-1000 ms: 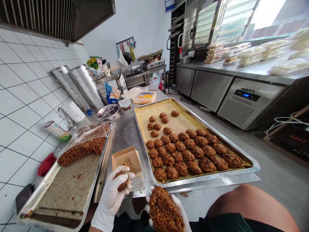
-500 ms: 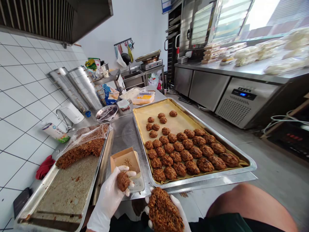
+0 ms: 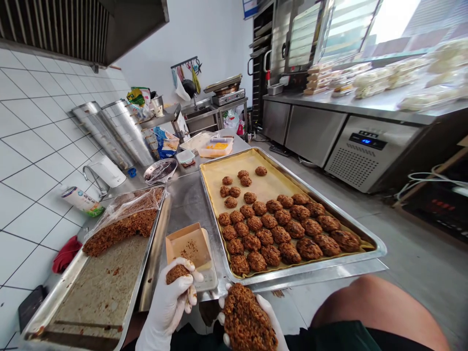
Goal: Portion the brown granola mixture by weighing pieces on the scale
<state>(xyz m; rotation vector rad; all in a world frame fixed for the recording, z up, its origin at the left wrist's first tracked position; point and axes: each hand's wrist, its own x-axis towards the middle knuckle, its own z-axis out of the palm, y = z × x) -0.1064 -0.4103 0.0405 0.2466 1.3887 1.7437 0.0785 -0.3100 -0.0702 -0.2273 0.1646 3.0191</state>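
Observation:
My left hand (image 3: pixel 170 302), in a white glove, is closed around a small brown dough ball (image 3: pixel 176 273) just in front of a small scale (image 3: pixel 204 278) that carries a tan paper tray (image 3: pixel 188 246). My right hand (image 3: pixel 252 319), also gloved, cups a large lump of brown oat dough (image 3: pixel 246 319) at the counter's near edge. To the right lies a big steel baking tray (image 3: pixel 365 236) lined with yellow paper and filled with several rows of shaped dough mounds (image 3: pixel 278 234).
A steel tray (image 3: pixel 91 297) on the left holds leftover dough (image 3: pixel 117 229) under plastic wrap. Behind stand a bowl (image 3: pixel 161 170), plastic containers (image 3: pixel 214 146), bags and a sink. My knee (image 3: pixel 373 307) is at lower right. A steel fridge counter (image 3: pixel 347 131) runs along the right.
My left hand has turned and closed over the small dough ball, which now sits lower in the fingers. The right hand with the big lump has stayed put.

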